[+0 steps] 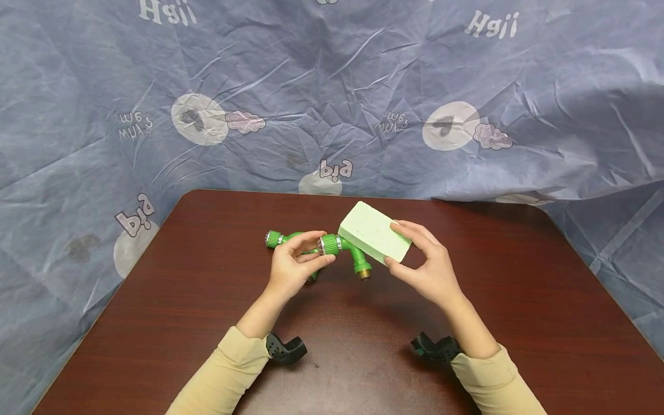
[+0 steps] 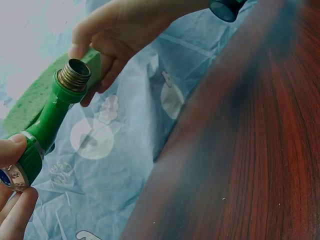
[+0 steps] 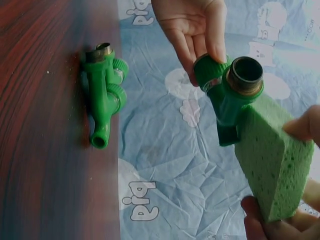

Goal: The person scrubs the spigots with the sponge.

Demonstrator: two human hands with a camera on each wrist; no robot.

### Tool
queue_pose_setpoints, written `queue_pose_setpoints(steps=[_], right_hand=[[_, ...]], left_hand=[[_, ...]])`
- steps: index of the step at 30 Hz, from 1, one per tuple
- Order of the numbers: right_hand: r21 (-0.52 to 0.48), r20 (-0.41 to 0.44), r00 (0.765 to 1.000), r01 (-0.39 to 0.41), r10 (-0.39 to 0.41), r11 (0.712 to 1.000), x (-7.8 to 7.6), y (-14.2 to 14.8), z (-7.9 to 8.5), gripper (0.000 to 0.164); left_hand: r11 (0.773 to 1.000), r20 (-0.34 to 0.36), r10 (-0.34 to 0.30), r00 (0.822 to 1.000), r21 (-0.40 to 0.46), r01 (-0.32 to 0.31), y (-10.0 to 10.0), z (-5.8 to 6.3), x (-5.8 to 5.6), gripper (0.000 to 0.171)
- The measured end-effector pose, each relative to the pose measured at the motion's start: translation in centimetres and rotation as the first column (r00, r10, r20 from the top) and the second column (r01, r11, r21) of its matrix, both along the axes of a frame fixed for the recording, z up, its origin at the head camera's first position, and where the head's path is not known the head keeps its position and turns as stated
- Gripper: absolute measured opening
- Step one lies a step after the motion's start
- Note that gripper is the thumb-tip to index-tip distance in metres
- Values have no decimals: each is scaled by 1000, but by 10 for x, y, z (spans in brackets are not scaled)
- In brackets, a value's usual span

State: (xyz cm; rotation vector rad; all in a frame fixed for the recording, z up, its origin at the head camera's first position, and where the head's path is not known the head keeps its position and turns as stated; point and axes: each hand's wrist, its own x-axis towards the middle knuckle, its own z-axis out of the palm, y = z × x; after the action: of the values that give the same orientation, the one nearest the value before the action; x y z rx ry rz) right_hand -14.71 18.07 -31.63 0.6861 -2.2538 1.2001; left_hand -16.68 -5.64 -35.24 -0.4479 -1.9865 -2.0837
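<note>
My left hand (image 1: pixel 294 268) pinches the knob end of a green tap (image 1: pixel 357 257), raised over the table. The tap's brass threaded end points down in the head view and shows as an open ring in the right wrist view. Between thumb and fingers, my right hand (image 1: pixel 433 268) holds a pale green sponge (image 1: pixel 374 231) by its right end. The sponge's other end lies against the tap's body. Behind the left hand, further green tapware (image 3: pixel 100 100) with two knobs and brass threaded ends lies on the table; whether it is one piece or two I cannot tell.
Everything is above a dark red-brown wooden table (image 1: pixel 332 369). A wrinkled blue-grey printed cloth (image 1: pixel 290 75) hangs behind it and along its sides. Black curved mounts (image 1: pixel 286 349) sit at both wrists, by the cream sleeves (image 1: pixel 223 369).
</note>
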Motion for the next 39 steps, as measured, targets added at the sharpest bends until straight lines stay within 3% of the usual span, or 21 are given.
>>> queue_pose_setpoints(steps=[11, 25, 39], right_hand=[[-16, -13, 999, 33, -33, 999, -3, 7, 1, 50], [8, 31, 998, 54, -54, 999, -4, 9, 1, 50], [67, -11, 997, -73, 74, 995, -2, 19, 6, 52]], left_hand=[[999, -30, 34, 999, 9, -34, -6, 2, -4, 43], [996, -46, 64, 997, 69, -60, -12, 6, -5, 43], [991, -57, 118, 991, 76, -114, -17, 6, -6, 43]])
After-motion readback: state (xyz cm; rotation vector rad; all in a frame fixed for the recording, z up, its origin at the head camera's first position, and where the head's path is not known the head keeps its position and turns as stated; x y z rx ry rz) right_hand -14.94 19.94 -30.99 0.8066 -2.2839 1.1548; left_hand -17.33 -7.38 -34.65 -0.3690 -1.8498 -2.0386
